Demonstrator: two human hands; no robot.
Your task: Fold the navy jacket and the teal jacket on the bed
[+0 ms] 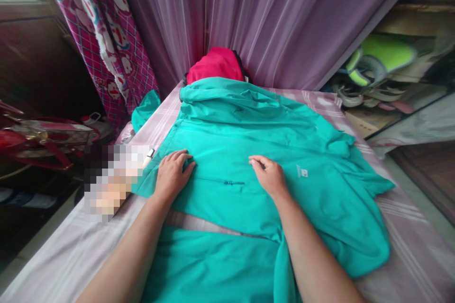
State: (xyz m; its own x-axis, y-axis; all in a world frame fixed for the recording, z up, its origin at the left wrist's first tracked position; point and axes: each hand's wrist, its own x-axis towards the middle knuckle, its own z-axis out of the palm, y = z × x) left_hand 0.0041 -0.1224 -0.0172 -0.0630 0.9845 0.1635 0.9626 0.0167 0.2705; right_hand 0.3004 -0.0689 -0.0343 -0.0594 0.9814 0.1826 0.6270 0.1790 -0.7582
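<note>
A teal jacket (231, 137) lies spread out on the bed, with a short zipped pocket and a small white logo on its front. Its far side is bunched up, and one sleeve (213, 260) stretches across the near side. My left hand (174, 173) rests flat on the jacket's left part, fingers loosely apart. Over the middle of the jacket, near the logo, is my right hand (269, 175) with its fingers curled and thumb close to the index finger. No fabric shows between those fingers.
A bright pink-red cloth item (216, 66) sits behind the jacket, against purple curtains (284, 23). The bed (408, 227) has a pale checked sheet. Shelves with shoes (350, 94) stand at right, bags (46, 137) at left. A blurred-out patch covers part of the left edge.
</note>
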